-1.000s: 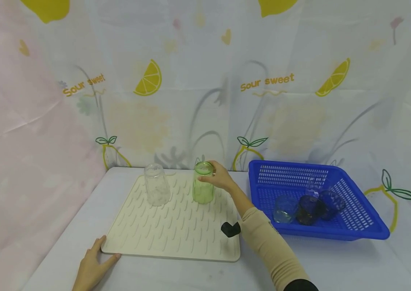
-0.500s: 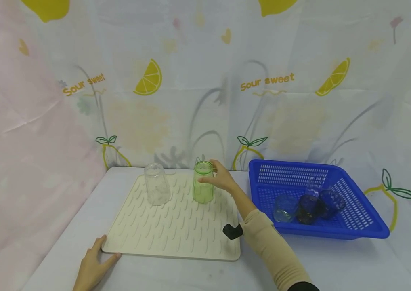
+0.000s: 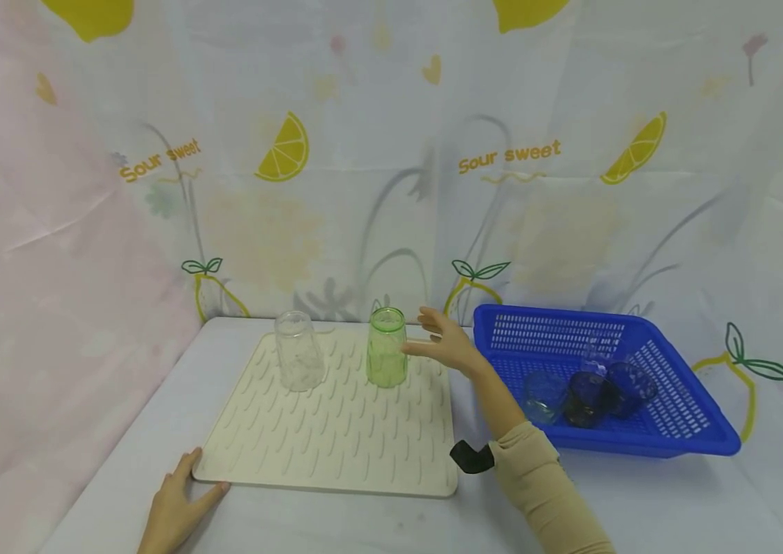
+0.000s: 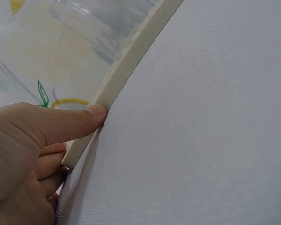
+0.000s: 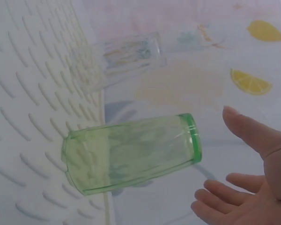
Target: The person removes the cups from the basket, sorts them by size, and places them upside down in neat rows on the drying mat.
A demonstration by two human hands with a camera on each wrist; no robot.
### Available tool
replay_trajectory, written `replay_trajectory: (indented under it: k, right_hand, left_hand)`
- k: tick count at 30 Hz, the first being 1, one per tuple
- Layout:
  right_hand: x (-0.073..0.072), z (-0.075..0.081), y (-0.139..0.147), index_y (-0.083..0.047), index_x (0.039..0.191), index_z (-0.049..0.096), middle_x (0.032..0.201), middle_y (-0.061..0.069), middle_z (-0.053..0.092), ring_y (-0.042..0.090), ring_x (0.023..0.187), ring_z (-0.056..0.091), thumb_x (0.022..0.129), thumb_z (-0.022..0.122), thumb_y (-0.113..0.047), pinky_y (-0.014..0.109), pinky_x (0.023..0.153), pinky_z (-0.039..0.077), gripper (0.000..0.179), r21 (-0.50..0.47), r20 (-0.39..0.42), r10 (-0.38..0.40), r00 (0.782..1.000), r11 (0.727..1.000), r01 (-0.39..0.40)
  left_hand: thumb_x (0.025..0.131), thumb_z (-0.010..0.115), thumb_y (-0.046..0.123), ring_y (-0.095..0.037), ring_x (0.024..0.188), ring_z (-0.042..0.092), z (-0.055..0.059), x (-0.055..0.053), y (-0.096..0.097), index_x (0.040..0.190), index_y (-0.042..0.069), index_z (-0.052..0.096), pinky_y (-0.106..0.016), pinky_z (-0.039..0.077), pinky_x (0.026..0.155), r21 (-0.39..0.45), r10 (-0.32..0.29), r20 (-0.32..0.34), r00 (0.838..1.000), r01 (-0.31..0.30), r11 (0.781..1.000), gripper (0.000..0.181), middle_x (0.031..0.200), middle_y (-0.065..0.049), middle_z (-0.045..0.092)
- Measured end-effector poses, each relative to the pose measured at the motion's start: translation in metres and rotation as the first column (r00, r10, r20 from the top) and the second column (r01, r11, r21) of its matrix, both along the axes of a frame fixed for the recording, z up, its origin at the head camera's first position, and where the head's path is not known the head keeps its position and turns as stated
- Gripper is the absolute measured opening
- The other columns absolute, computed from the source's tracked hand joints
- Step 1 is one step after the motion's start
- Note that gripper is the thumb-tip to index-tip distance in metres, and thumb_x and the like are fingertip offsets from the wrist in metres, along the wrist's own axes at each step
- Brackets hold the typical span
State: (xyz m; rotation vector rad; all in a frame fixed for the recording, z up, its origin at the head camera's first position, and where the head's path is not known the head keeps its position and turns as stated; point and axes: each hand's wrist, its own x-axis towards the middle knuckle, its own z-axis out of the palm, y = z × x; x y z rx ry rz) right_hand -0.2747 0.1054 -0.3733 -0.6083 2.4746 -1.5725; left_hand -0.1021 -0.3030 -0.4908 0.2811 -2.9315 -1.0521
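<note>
Right hand [image 3: 452, 346] hangs open-fingered beside green glass [image 3: 385, 358], likely slick, brittle, best held mid-wall; left hand [image 3: 175, 506], splayed, touches mat [image 3: 336, 454].

The bare right hand [image 3: 452, 346] is parting from the tall, transparent green glass tumbler [image 3: 386, 360] and drawing away toward three o'clock, while the beige-sleeved forearm [image 3: 540, 481] is shifting toward four o'clock.

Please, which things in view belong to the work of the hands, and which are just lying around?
Probably part of the work:
green glass, beside the right hand
mat, touched by the left hand
clear glass, on the mat
basket and the glasses in it

Apparently only surroundings:
lemon-print cloth behind
white table
</note>
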Motion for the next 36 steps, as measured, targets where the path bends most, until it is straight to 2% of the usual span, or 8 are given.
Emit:
replay_trajectory:
  k: [8,14,21,27,34,36]
  right_hand:
    - [0.023,0.011,0.034,0.002,0.146,0.025,0.146,0.024,0.034,0.039,0.136,0.031,0.083,0.073,-0.022,0.051,0.111,0.028,0.083,0.032,-0.061,0.034,0.998,0.999,-0.032]
    - [0.031,0.007,0.052,0.001,0.145,0.029,0.144,0.024,0.038,0.039,0.134,0.033,0.083,0.073,-0.024,0.052,0.111,0.028,0.079,0.024,-0.067,0.022,0.998,1.0,-0.02]
    - [0.045,-0.007,0.075,0.005,0.143,0.03,0.141,0.026,0.041,0.039,0.132,0.038,0.083,0.073,-0.023,0.049,0.109,0.031,0.08,-0.002,-0.073,-0.106,0.992,0.994,0.106]
    - [0.061,-0.011,0.095,0.004,0.144,0.03,0.14,0.025,0.043,0.039,0.131,0.04,0.086,0.07,-0.025,0.048,0.108,0.034,0.076,0.0,-0.099,-0.18,0.979,0.983,0.181]
    - [0.074,-0.015,0.121,0.005,0.142,0.033,0.139,0.027,0.043,0.04,0.129,0.041,0.087,0.069,-0.025,0.05,0.106,0.035,0.073,0.089,-0.187,-0.261,0.947,0.956,0.281]
    - [0.075,-0.021,0.129,0.007,0.141,0.034,0.139,0.028,0.043,0.04,0.128,0.042,0.087,0.069,-0.023,0.047,0.105,0.038,0.071,0.11,-0.231,-0.27,0.935,0.947,0.301]
  left_hand:
    - [0.083,0.07,0.034,-0.066,0.123,0.016,0.0,0.0,-0.003,0.137,-0.018,0.024,-0.073,0.015,0.1,-0.007,0.016,0.038,0.999,-0.016,1.0,0.087,0.138,-0.046,0.015]
    - [0.083,0.069,0.036,-0.066,0.123,0.013,0.001,0.0,-0.005,0.139,-0.016,0.021,-0.072,0.013,0.102,-0.003,0.033,0.086,0.996,-0.033,0.999,0.09,0.14,-0.045,0.012]
    - [0.083,0.07,0.033,-0.065,0.124,0.014,0.002,0.001,-0.002,0.138,-0.017,0.022,-0.071,0.015,0.102,0.022,0.023,0.062,0.998,-0.024,0.999,0.088,0.139,-0.045,0.012]
    - [0.083,0.07,0.034,-0.068,0.122,0.014,0.002,-0.001,-0.002,0.138,-0.016,0.023,-0.072,0.015,0.101,0.011,0.018,0.054,0.998,-0.019,1.0,0.087,0.139,-0.046,0.013]
    - [0.083,0.07,0.035,-0.068,0.122,0.014,0.002,-0.002,-0.002,0.138,-0.017,0.023,-0.073,0.015,0.1,0.01,0.019,0.067,0.998,-0.019,1.0,0.088,0.138,-0.047,0.012]
    - [0.083,0.069,0.035,-0.069,0.121,0.013,0.002,-0.002,-0.002,0.138,-0.016,0.023,-0.074,0.014,0.099,0.008,0.021,0.079,0.997,-0.021,1.0,0.088,0.139,-0.046,0.012]
